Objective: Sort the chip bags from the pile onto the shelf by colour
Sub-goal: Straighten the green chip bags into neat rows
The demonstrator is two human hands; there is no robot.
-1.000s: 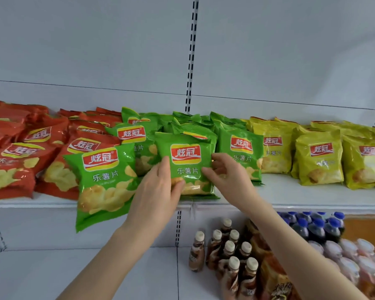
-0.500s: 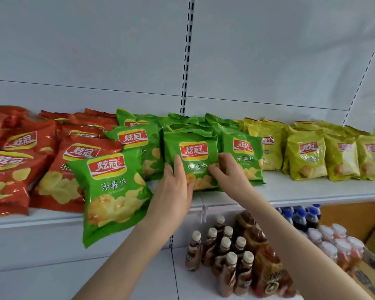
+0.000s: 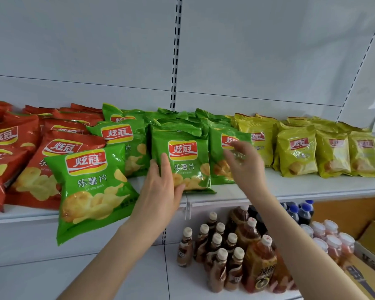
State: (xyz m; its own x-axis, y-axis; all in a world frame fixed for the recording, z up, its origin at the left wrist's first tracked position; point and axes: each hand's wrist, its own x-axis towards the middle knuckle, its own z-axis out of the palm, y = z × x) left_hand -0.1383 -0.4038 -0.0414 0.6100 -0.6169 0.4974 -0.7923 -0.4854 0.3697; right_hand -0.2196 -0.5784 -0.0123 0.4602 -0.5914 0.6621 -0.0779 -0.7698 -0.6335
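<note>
the centre green bag (image 3: pixel 183 161) stands upright at the front of the green stack on the shelf (image 3: pixel 290 189), between the red bags (image 3: pixel 59 148) on your left and the yellow bags (image 3: pixel 297 152) on your right, so the colour bands read in order. your left hand (image 3: pixel 160 191) lies with straight fingers flat on the bag's lower left face, thumb at its bottom edge; this presses the bag back against the stack so it does not tip forward, and it clamps nothing. your right hand (image 3: pixel 245 165) hovers in front of the neighbouring green bag (image 3: pixel 217 152), fingers spread apart, holding nothing; it is blurred, so contact cannot be confirmed. note the overhanging green bag (image 3: pixel 89 187): it leans on the red bags and projects past the shelf edge, and probably needs seating next.
</note>
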